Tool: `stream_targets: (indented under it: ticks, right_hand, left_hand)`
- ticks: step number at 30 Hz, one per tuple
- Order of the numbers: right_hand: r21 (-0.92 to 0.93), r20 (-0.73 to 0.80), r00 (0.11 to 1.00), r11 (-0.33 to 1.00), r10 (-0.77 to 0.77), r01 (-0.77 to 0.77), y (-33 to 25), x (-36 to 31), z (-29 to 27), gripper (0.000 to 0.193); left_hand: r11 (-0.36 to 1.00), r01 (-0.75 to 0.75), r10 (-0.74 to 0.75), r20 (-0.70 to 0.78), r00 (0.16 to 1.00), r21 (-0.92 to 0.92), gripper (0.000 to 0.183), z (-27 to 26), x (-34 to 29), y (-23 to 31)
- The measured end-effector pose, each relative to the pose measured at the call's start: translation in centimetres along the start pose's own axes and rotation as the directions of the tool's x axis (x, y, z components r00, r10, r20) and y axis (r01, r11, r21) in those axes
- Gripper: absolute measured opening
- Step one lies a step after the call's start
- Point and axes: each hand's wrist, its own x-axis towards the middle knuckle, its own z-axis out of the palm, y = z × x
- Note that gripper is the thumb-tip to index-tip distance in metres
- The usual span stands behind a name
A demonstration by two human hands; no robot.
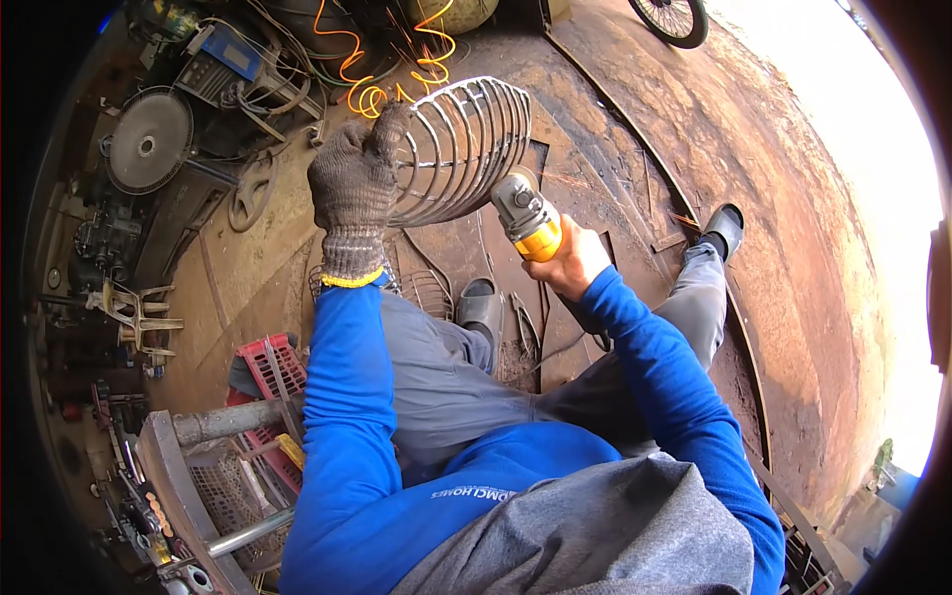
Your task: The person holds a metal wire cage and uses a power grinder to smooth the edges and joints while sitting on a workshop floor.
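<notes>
Up at twelve o'clock, a curved wire basket (464, 149) sits in the gloved left hand (354, 181), fingers closed; toward two, the bare right hand (573, 260) wraps tight round a yellow-and-grey angle grinder (528, 216), sparks (565, 179) flying!

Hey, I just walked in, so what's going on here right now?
A person's gloved left hand holds up a curved wire basket by its left side. The bare right hand grips a yellow-and-grey angle grinder, its head at the basket's lower right edge. Sparks are flying, so it appears to be running.
</notes>
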Motion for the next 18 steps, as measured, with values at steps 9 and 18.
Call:
stream_targets:
  ticks: [9, 18]
  right_hand:
    - [0.163, -0.076, 0.997, 0.987, 0.006, 0.007, -0.2, -1.0, -1.1, 0.058]
    - [0.639, -0.076, 0.997, 0.766, -0.021, 0.065, 0.5, -1.0, -5.0, 0.039]
  left_hand:
    - [0.802, 0.163, -0.267, -0.101, 0.958, -0.574, 0.050, -3.0, 0.6, -3.3]
    - [0.557, 0.071, -0.317, -0.134, 0.939, -0.827, 0.062, -7.7, 1.4, -11.8]
